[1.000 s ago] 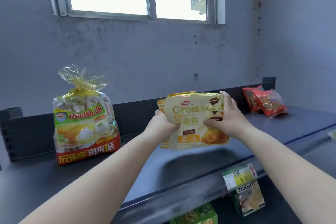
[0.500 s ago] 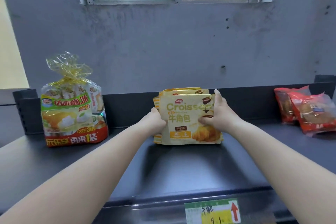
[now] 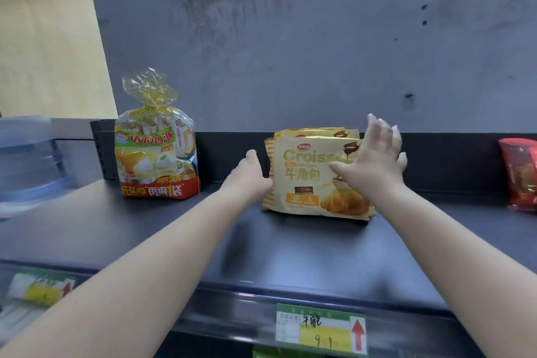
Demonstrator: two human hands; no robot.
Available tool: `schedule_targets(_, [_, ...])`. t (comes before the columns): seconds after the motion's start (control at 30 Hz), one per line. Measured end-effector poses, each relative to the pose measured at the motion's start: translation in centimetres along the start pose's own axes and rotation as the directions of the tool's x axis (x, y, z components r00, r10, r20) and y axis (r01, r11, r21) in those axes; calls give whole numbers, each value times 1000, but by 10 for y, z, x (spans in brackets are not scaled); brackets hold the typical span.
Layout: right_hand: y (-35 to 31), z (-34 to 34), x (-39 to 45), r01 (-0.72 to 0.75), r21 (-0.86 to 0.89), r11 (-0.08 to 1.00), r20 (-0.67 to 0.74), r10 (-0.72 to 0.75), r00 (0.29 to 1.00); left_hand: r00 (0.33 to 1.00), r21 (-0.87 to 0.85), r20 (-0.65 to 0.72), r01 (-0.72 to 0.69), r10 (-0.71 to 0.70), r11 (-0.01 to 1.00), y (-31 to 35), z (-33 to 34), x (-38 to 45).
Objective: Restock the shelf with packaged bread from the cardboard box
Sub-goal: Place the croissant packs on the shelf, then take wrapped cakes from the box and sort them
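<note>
A yellow croissant pack (image 3: 305,177) stands upright on the dark shelf (image 3: 290,250), leaning against another yellow pack (image 3: 316,132) behind it. My left hand (image 3: 250,174) grips the front pack's left edge. My right hand (image 3: 374,160) hovers in front of the pack's right side with its fingers spread apart and blurred, holding nothing. The cardboard box is out of view.
A large clear bag of small cakes (image 3: 154,154) stands at the shelf's left. Red snack packs (image 3: 520,174) lie at the right edge. A low black back rail (image 3: 232,154) runs behind. A blue water bottle (image 3: 26,160) sits far left. A price tag (image 3: 321,328) hangs on the shelf's front lip.
The croissant pack went from held in the air to standing on the shelf against the pack behind. My right hand has let go and opened.
</note>
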State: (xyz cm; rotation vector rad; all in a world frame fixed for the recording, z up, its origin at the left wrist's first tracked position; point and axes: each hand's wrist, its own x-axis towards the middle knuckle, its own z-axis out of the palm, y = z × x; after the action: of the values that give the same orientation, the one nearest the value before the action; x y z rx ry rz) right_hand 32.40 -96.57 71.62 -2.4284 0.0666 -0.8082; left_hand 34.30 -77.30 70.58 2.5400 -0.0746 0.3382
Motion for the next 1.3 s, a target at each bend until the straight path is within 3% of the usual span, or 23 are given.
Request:
schedule_targets(0.1, [-38,-3,-16,128,202,971,-67,-116,991,980,82,-160,-106,118,991,-13,-31,-26])
schedule_targets(0.23, [-107,20,-67,337,449,827,57,-403,913,903,157,-395,-114,168,981,-67,-78,-86])
schedule_targets(0.33, [-157,59,-127,453,578,679,183,-649,738,851,113,-525,63,5,992,-131,-102,-152])
schedule_targets(0.43, [-201,110,-187,439,706,555,284,-790,543,773,16,-577,334,-264,943,-206,-110,-223])
schedule_targets(0.6, [-265,191,-279,388,773,503,448,-864,229,547,-81,-552,716,-629,694,-306,-111,-348])
schedule_targets(0.77, [-325,263,-358,383,770,511,563,-826,-29,310,-170,-503,879,-806,444,-379,-113,-448])
schedule_targets(1.03, [-397,373,-458,351,710,610,689,-706,-164,81,-314,-358,928,-930,201,-487,-109,-533])
schedule_targets(1.2, [-425,436,-505,329,647,687,759,-620,-198,-31,-386,-248,920,-968,69,-553,-101,-558])
schedule_targets(1.3, [-438,479,-530,314,599,737,801,-554,-228,-65,-417,-186,909,-980,19,-595,-95,-562])
